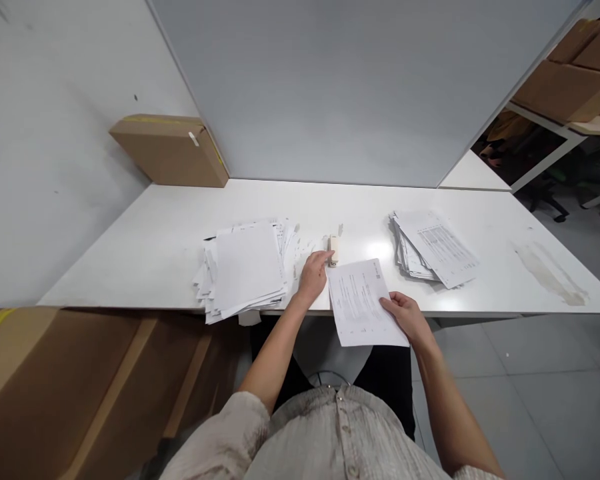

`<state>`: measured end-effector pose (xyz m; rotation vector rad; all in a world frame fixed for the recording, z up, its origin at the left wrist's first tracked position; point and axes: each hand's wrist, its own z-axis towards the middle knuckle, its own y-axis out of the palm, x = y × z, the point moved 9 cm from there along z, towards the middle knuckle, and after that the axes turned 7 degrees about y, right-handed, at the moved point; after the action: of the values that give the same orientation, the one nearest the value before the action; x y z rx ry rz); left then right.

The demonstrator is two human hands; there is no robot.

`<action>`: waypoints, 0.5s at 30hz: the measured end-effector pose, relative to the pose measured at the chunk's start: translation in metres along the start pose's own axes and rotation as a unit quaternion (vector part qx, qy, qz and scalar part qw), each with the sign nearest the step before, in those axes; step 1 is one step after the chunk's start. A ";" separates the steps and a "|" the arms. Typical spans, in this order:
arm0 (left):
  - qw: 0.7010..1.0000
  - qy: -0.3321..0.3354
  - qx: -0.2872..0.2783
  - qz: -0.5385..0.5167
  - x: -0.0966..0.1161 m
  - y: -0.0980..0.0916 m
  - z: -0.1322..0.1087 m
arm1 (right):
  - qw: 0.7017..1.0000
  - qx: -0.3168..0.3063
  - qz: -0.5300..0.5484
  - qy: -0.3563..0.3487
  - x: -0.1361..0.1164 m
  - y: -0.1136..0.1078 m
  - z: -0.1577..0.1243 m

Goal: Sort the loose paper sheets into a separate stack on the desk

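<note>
A small cream stapler (333, 249) stands on the white table, and the fingers of my left hand (314, 275) rest on its side. My right hand (405, 315) pinches the right edge of a printed sheet (363, 303), thumb on top. The sheet's top left corner meets the stapler's near end, and its lower part hangs over the table's front edge. To the left lies an untidy pile of papers (250, 270) with a blank sheet on top. On the right is another pile (437, 247) topped by a sheet with a printed table.
A cardboard box (175, 152) leans at the back left of the table (500, 267). A grey panel (330, 87) rises behind it. Large cartons (105, 373) stand below at the left. More boxes (570, 87) sit on a shelf at the far right.
</note>
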<state>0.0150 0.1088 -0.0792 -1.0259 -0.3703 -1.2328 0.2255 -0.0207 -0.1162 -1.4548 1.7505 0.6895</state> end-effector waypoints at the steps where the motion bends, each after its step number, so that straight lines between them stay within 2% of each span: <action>1: 1.000 -0.001 -0.002 -0.002 0.000 0.000 -0.001 | 1.000 -0.006 0.007 0.003 0.001 0.001 0.001; 7: 1.000 -0.023 -0.015 -0.011 -0.003 0.002 -0.003 | 0.999 -0.025 0.023 0.026 0.009 -0.004 -0.001; 15: 0.999 -0.025 -0.022 0.000 -0.003 0.002 -0.002 | 0.998 0.013 0.053 0.031 0.007 -0.007 0.007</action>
<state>0.0153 0.1088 -0.0832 -1.0970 -0.3834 -1.2207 0.2332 -0.0208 -0.1260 -1.3871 1.8888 0.6810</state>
